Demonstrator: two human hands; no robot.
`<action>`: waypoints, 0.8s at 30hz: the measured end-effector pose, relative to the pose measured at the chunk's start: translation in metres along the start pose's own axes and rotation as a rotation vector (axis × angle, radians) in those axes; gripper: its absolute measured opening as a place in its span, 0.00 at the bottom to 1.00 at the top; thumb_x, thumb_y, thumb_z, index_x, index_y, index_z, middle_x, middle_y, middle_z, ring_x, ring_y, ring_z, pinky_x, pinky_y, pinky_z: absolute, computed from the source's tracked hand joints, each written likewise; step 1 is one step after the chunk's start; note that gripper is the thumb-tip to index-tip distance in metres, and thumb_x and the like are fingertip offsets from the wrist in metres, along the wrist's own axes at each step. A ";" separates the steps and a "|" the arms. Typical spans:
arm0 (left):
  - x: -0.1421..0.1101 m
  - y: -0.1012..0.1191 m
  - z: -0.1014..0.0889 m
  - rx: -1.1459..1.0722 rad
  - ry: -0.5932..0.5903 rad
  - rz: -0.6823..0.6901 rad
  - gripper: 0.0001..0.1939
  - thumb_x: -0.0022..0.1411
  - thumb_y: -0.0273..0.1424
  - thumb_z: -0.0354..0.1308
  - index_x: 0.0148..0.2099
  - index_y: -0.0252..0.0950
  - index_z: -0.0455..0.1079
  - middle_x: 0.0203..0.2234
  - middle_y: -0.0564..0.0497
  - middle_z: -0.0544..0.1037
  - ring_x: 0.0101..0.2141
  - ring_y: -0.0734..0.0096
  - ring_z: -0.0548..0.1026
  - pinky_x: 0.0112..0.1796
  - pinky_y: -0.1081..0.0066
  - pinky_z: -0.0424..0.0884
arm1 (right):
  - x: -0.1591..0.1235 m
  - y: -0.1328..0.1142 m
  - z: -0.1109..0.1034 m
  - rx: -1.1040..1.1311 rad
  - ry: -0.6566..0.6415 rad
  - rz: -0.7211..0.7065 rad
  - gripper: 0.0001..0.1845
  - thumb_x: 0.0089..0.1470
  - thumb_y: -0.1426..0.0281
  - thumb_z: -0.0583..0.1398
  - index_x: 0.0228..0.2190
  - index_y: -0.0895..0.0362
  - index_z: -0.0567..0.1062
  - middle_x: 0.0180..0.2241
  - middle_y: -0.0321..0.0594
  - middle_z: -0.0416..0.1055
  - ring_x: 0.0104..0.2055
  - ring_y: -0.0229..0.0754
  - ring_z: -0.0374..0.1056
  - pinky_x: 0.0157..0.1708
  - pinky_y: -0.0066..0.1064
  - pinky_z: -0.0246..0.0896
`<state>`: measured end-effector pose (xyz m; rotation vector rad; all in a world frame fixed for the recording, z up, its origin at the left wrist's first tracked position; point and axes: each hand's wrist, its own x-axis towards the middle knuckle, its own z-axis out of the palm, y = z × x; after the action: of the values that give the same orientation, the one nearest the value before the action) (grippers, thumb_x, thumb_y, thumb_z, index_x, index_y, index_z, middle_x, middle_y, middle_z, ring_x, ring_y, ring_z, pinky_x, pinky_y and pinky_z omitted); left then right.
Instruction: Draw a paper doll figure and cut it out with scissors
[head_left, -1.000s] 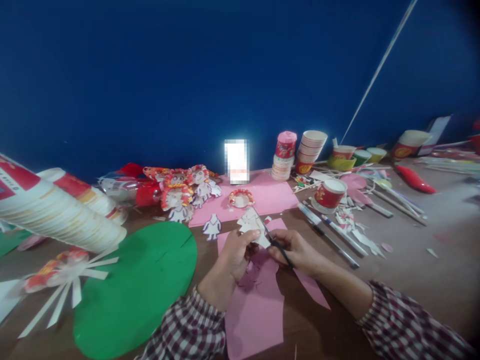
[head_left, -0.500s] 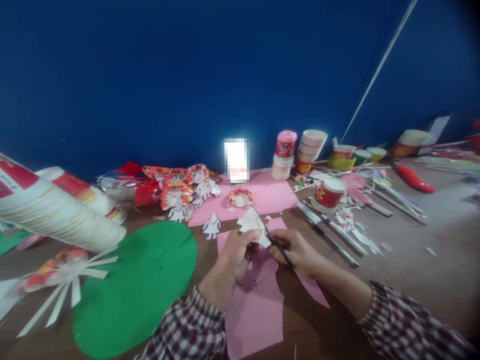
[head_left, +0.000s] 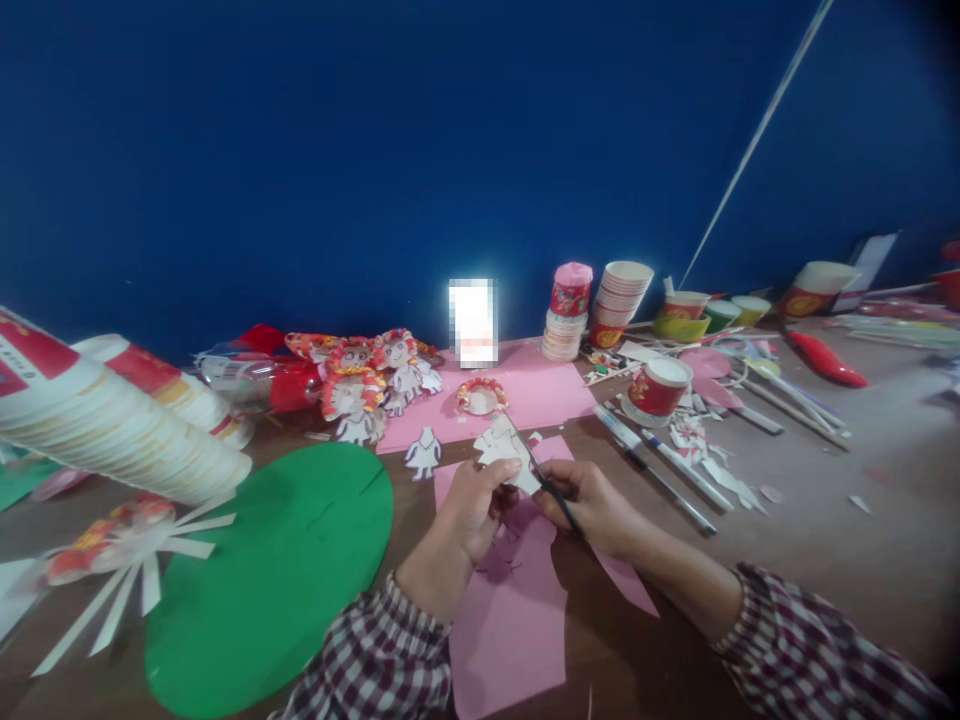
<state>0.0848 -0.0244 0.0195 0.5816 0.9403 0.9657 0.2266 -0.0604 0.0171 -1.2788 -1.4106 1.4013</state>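
Note:
Between thumb and fingers, my left hand [head_left: 472, 510] pinches a piece of white paper [head_left: 501, 445] with an irregular cut edge. My right hand [head_left: 589, 500] grips dark-handled scissors [head_left: 555, 490], whose blades lie against the right side of that paper. Both hands are above a pink paper sheet [head_left: 517, 640] with dark pen marks. A white paper dress cutout [head_left: 425, 454] outlined in purple lies left of my left hand. Just beyond the paper sits a ring with a red and yellow patterned rim [head_left: 481, 397]. My fingertips behind the paper are hidden.
A green oval sheet [head_left: 277, 570] and leaning stacked paper cups [head_left: 120, 420] occupy the left. Decorated paper figures [head_left: 352, 390] lie at the back. To the right are markers [head_left: 667, 470], a paper cup [head_left: 660, 388], paper scraps [head_left: 705, 450] and a red pouch-like object [head_left: 829, 360]. A blue wall [head_left: 375, 150] stands behind.
Almost nothing differs. Both hands keep their places with the paper and the scissors, and the view has shifted very slightly.

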 end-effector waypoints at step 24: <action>0.006 0.002 -0.006 -0.029 0.097 0.067 0.11 0.43 0.26 0.62 0.33 0.33 0.67 0.22 0.54 0.72 0.22 0.77 0.70 0.23 0.76 0.68 | 0.007 0.002 -0.006 0.180 0.143 0.145 0.14 0.45 0.62 0.61 0.33 0.58 0.69 0.16 0.29 0.62 0.14 0.29 0.55 0.11 0.19 0.44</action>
<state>0.0800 -0.0178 0.0156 0.5490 0.9964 1.0739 0.2310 -0.0527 0.0149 -1.3557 -1.0897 1.4650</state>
